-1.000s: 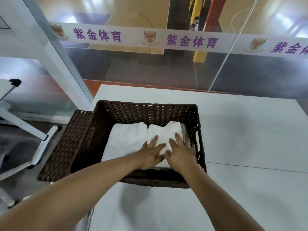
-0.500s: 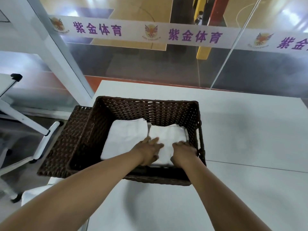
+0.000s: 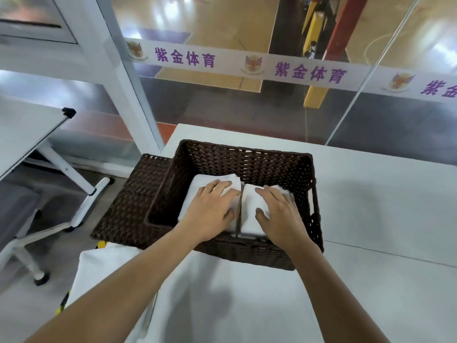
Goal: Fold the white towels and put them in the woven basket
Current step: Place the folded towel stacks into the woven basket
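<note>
A dark brown woven basket [image 3: 247, 159] stands on the white table. Inside it lie two folded white towels side by side. My left hand [image 3: 212, 209] presses flat on the left towel [image 3: 195, 191], fingers spread. My right hand [image 3: 279, 211] lies flat on the right towel [image 3: 249, 206], fingers spread as well. Neither hand grips anything. The near parts of both towels are hidden under my hands.
A woven lid or tray [image 3: 128, 199] lies under the basket's left side, overhanging the table edge. White cloth [image 3: 103, 268] hangs at the table's near left corner. A glass wall [image 3: 247, 102] stands behind the table [image 3: 383, 206]. A folding desk [image 3: 27, 134] is at left.
My left hand has shifted from the right towel onto the left towel. My right hand has opened flat on the right towel. The view has tilted and moved closer.
</note>
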Demonstrator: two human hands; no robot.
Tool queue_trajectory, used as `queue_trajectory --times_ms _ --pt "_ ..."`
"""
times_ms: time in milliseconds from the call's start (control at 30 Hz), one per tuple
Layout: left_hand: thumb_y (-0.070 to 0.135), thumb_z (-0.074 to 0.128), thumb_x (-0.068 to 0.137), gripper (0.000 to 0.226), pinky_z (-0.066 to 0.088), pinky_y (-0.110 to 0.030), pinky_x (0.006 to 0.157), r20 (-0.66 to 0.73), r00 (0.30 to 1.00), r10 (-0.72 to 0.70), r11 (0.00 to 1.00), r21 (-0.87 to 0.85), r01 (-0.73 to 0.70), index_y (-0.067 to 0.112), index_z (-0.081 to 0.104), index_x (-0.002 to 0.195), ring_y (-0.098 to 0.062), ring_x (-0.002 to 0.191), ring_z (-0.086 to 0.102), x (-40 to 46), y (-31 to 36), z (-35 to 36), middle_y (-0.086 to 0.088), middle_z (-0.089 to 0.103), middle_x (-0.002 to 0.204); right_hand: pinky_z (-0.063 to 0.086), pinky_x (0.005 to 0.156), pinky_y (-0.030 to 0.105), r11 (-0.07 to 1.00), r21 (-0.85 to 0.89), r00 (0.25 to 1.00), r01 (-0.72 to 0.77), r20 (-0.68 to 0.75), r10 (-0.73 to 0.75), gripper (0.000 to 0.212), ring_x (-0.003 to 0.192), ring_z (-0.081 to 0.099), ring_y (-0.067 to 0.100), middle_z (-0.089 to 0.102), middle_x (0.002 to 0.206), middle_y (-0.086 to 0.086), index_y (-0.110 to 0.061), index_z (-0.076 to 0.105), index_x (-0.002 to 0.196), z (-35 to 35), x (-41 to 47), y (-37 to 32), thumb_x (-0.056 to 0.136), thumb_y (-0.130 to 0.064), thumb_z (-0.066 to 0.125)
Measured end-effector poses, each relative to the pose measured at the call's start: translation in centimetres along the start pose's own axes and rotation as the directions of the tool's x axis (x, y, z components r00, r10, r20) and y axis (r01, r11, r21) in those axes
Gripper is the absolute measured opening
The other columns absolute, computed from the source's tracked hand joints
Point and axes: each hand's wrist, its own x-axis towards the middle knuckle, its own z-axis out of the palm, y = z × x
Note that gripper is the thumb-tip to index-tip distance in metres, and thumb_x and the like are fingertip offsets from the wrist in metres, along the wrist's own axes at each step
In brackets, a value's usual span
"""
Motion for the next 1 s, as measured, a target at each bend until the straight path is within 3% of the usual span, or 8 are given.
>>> queue_trajectory --times_ms 200,433,600,733,833,900,1000 --pt "0.034 0.047 0.088 0.042 0.044 -0.044 0.1 -0.168 0.985 -0.025 0.999 -0.047 0.017 0.026 0.06 0.127 -0.027 0.13 0.047 -7.6 -2.4 -3.4 -0.002 0.054 0.14 0.041 0.11 0.046 0.993 0.09 0.987 0.07 -0.153 -0.056 0.049 0.137 0.047 0.021 0.048 0.152 -0.002 -0.024 0.051 0.144 0.7 -3.3 -7.5 0.096 -0.026 0.057" --pt "0.037 0.044 0.091 0.04 0.043 -0.042 0.099 -0.22 0.969 -0.108 0.992 -0.085 0.092 0.025 0.06 0.126 -0.025 0.127 0.047 -17.5 -8.4 -4.5 0.001 0.054 0.136 0.039 0.109 0.042 0.985 0.133 0.983 0.106 -0.166 -0.083 0.043 0.132 0.049 0.02 0.051 0.145 -0.005 -0.027 0.054 0.139 4.8 -7.2 -16.1 0.096 -0.024 0.059" --pt "0.043 0.038 0.094 0.044 0.044 -0.041 0.101 -0.123 0.973 -0.194 0.979 -0.083 0.185 0.026 0.059 0.128 -0.026 0.127 0.048 -24.3 -14.1 -2.7 0.0 0.053 0.137 0.038 0.105 0.037 0.979 0.183 0.992 0.092 -0.104 -0.074 0.042 0.125 0.051 0.018 0.053 0.138 -0.008 -0.027 0.056 0.137 9.5 -9.7 -21.1 0.095 -0.024 0.061" --pt "0.029 0.06 0.094 0.035 0.045 -0.043 0.097 -0.094 0.954 -0.284 0.956 -0.1 0.274 0.024 0.058 0.129 -0.029 0.12 0.052 -29.5 -17.7 0.0 -0.002 0.054 0.136 0.04 0.103 0.038 0.978 0.2 0.999 0.053 -0.01 -0.052 0.043 0.119 0.054 0.021 0.055 0.135 -0.005 -0.025 0.057 0.137 13.8 -11.8 -23.6 0.094 -0.023 0.061" --pt "0.028 0.063 0.094 0.043 0.042 -0.044 0.104 0.029 0.926 -0.378 0.92 -0.102 0.378 0.027 0.054 0.136 -0.032 0.131 0.046 -32.5 -19.3 1.9 -0.001 0.049 0.146 0.04 0.104 0.038 0.984 0.18 0.989 -0.007 0.147 -0.02 0.042 0.12 0.055 0.022 0.058 0.135 -0.003 -0.026 0.055 0.139 16.6 -13.2 -25.3 0.097 -0.026 0.056" --pt "0.04 0.055 0.097 0.049 0.039 -0.045 0.108 0.137 0.888 -0.438 0.886 -0.099 0.452 0.031 0.047 0.144 -0.033 0.138 0.04 -34.1 -20.1 3.3 0.001 0.039 0.156 0.042 0.101 0.039 0.984 0.174 0.972 -0.037 0.233 -0.005 0.04 0.115 0.057 0.022 0.061 0.131 -0.003 -0.027 0.056 0.137 18.4 -13.9 -26.2 0.097 -0.029 0.055" --pt "0.062 0.027 0.088 0.068 0.035 -0.048 0.111 0.285 0.853 -0.438 0.864 -0.127 0.486 0.037 0.034 0.152 -0.033 0.145 0.03 -35.5 -20.4 5.1 0.002 0.021 0.165 0.049 0.096 0.041 0.958 0.247 0.943 -0.145 0.329 0.058 0.036 0.105 0.063 0.022 0.067 0.12 -0.002 -0.024 0.058 0.132 20.8 -14.3 -27.0 0.097 -0.032 0.057"
